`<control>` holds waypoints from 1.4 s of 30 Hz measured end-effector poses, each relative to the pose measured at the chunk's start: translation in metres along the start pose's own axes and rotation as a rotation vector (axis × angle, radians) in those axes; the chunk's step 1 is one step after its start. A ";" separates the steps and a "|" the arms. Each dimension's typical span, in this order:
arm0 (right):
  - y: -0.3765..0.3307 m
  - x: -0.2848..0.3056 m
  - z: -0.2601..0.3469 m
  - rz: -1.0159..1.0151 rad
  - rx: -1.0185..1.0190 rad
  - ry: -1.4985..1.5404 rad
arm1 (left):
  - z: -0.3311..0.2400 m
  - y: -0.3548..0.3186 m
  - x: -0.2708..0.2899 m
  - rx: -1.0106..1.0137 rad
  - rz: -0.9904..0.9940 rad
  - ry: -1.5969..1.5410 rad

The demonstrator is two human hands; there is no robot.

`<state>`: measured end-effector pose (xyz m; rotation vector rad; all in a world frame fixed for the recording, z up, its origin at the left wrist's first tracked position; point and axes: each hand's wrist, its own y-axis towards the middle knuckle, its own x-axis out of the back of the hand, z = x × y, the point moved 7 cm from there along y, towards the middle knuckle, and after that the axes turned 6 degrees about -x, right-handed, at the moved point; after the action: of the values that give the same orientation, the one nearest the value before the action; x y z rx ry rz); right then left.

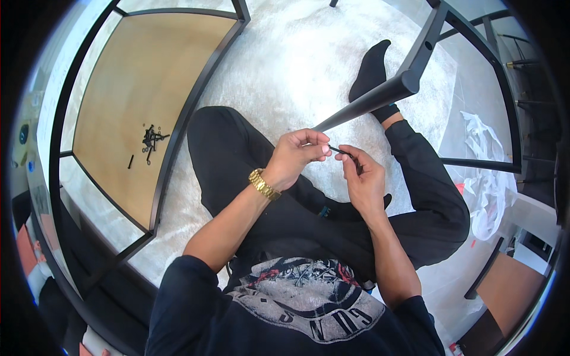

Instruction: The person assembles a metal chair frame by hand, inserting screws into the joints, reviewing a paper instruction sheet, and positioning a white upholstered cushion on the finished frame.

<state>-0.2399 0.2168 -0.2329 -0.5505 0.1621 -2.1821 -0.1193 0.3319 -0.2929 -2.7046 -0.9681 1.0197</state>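
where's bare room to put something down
Bare: the brown board beyond the hardware pile, and the pale rug between the dark frame and the black-socked foot. Crowded: the pile, and over the lap, where left hand and right hand meet at a thin black piece.

Small black rod point(335, 149) between fingers point(311, 137)

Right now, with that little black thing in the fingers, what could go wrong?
The thin black piece is pinched between the left fingers and right fingers, so it might slip and be hard to spot against the black trousers. The small dark parts lie loose on the brown panel, so a bump could scatter them. The dark bar is close by, so a hand might knock it.
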 end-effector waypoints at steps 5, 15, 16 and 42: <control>-0.002 -0.004 -0.018 0.196 -0.158 0.333 | -0.008 -0.006 -0.019 -0.024 0.044 0.046; 0.017 0.036 -0.039 0.049 -0.243 0.575 | 0.010 0.020 -0.011 -0.235 0.251 1.588; 0.018 0.040 -0.043 0.026 -0.253 0.569 | 0.022 0.025 -0.014 -0.211 0.274 1.657; 0.000 0.099 -0.010 -0.163 -0.064 0.637 | 0.003 0.029 -0.107 0.064 0.072 0.335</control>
<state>-0.2977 0.1392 -0.2087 0.1216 0.5417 -2.4536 -0.1673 0.2454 -0.2438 -2.7506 -0.7684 0.5662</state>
